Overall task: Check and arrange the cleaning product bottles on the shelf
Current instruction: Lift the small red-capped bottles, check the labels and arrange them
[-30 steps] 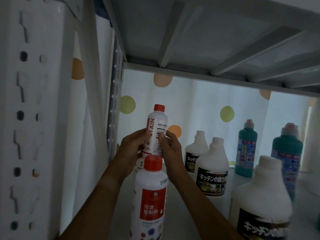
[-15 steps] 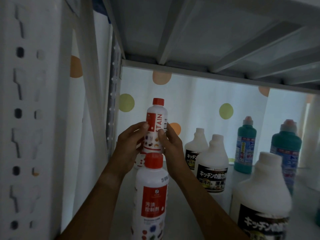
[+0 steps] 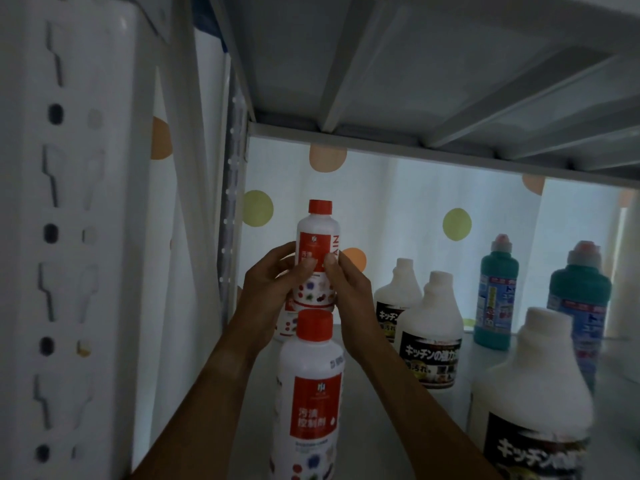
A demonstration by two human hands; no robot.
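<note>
I hold a small white stain-remover bottle with a red cap and red label upright above the shelf floor. My left hand grips its left side, and my right hand grips its right side, thumbs on the label. Its red front label faces me. A second bottle of the same kind stands in front, below my hands. Behind it, partly hidden, the lower part of a third such bottle shows.
Three white bottles with black labels and two teal bottles stand to the right. A perforated white upright is at left. The upper shelf's underside hangs close overhead. A dotted curtain is behind.
Both hands have turned the held bottle about its upright axis: its back print, then the side word STAIN, and now the red front label face me. It also rose slightly.
</note>
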